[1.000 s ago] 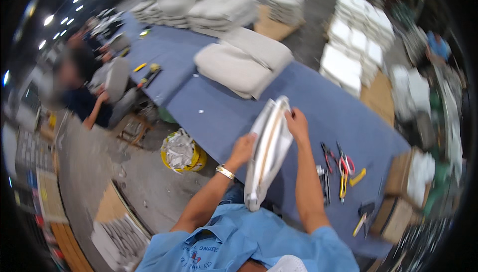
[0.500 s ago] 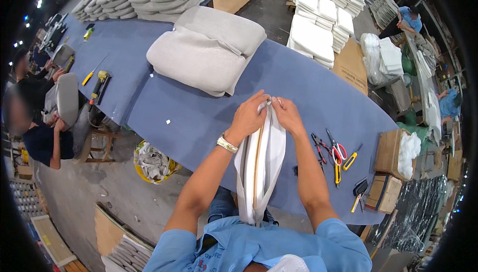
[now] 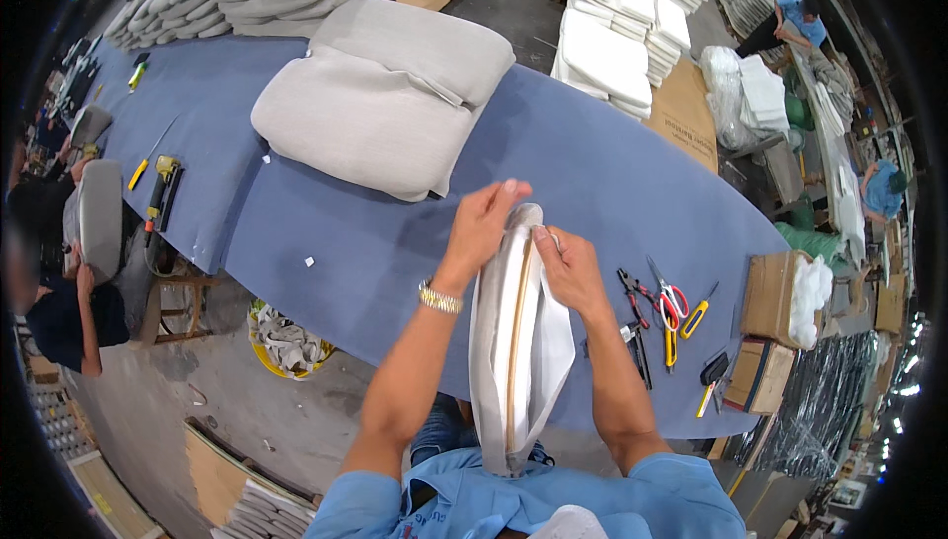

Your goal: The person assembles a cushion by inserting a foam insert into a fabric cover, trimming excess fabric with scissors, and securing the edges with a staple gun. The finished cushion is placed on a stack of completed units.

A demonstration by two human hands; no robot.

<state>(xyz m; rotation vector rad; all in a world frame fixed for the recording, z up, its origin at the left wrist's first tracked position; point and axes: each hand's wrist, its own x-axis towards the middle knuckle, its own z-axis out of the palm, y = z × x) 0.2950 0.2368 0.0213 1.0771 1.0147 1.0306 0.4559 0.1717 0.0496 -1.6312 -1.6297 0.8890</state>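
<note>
A cushion with a pale grey fabric cover (image 3: 488,361) stands on edge between my arms, its lower end against my blue shirt. Inside the cover's open side show white padding and a thin brown board edge (image 3: 516,351). My right hand (image 3: 573,268) pinches the rim of the cover near its far end, thumb on top. At the far left of that end, my left hand (image 3: 482,233) has its fingers stretched out and holds nothing; a metal-banded watch (image 3: 440,298) is on that wrist. Beyond my hands, two grey covered cushions (image 3: 370,115) lie side by side on the blue table (image 3: 346,253).
Right of my arm lie pliers (image 3: 634,294), red-handled scissors (image 3: 672,304) and yellow cutters (image 3: 694,320), near a carton of white stuffing (image 3: 770,292). A nail gun (image 3: 163,193) and screwdriver (image 3: 143,169) lie left. Stacked white pads (image 3: 602,55) stand behind; co-workers sit left.
My left hand has let go of the cover's far end and lifted away with fingers straightened. The right hand keeps its pinch, slightly nearer me. The cover's opening is wider.
</note>
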